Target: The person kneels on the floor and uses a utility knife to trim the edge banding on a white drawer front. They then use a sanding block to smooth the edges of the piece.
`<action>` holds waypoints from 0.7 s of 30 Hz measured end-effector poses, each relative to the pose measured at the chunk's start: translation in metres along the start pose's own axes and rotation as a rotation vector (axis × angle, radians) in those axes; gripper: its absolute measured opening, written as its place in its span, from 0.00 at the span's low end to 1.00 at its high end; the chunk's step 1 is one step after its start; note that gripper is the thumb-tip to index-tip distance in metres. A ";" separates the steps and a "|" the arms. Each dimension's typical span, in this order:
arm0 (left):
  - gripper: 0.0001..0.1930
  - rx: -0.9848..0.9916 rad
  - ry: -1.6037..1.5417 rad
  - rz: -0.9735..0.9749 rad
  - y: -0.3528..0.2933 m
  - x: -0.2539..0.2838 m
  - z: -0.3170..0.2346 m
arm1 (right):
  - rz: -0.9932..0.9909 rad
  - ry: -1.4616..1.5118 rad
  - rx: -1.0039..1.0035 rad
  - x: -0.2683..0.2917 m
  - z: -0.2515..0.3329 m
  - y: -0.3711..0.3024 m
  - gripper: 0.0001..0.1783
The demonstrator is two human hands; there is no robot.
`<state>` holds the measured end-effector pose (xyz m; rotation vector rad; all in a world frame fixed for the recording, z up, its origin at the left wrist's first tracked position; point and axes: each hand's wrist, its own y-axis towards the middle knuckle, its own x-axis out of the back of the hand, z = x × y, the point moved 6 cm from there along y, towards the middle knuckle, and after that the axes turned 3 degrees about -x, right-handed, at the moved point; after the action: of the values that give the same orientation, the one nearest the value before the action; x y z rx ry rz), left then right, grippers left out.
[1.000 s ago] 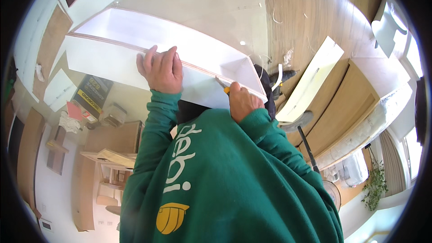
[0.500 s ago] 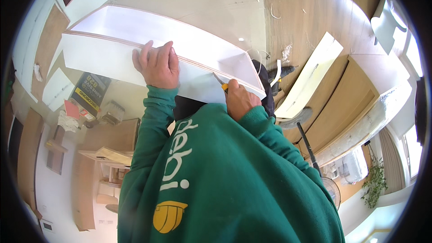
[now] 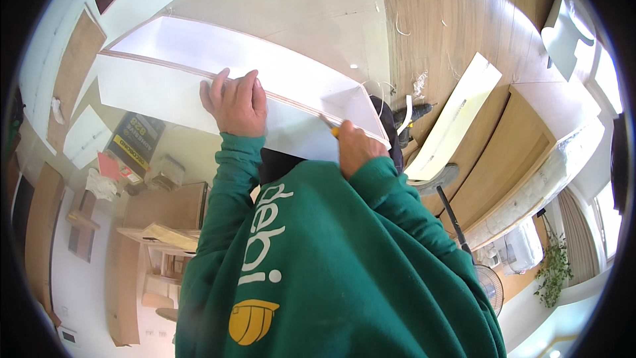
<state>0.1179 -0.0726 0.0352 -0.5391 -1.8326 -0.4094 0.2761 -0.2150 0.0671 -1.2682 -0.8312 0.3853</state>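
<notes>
Across my front lies a long, open-topped white box (image 3: 149, 89) with thin wood-coloured edges. My left hand (image 3: 240, 109) grips its near wall, the fingers curled over the top edge. Closed round a utility knife (image 3: 335, 132) with a yellow handle is my right hand (image 3: 362, 149), close to the box's right end. The knife's blade points up and left and meets the near wall's top edge, or comes very close to it. Most of the handle is hidden in my hand.
Right of the box are a power drill (image 3: 412, 114) and a long pale board (image 3: 457, 119) on the wooden floor. A standing fan (image 3: 489, 285) is at the lower right. A dark bag (image 3: 136, 139) and a clear container (image 3: 167, 171) lie to the left.
The whole view has shifted slightly down and right. My right hand has turned a little, so less of the yellow handle shows. My left hand keeps its place on the box.
</notes>
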 end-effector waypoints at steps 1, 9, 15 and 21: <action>0.09 -0.007 0.021 -0.013 0.005 -0.001 0.003 | -0.004 -0.002 -0.023 0.000 -0.010 0.000 0.07; 0.08 -0.014 0.016 -0.019 0.004 0.000 0.001 | -0.043 0.099 0.053 -0.012 0.004 -0.005 0.07; 0.08 -0.022 0.010 -0.037 0.004 0.001 0.000 | -0.014 0.069 0.004 -0.010 -0.003 -0.003 0.06; 0.08 -0.016 0.011 -0.039 0.003 0.000 -0.001 | -0.024 0.020 0.075 -0.011 -0.001 0.007 0.07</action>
<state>0.1201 -0.0706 0.0357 -0.5120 -1.8334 -0.4533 0.2707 -0.2211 0.0567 -1.1903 -0.8073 0.3811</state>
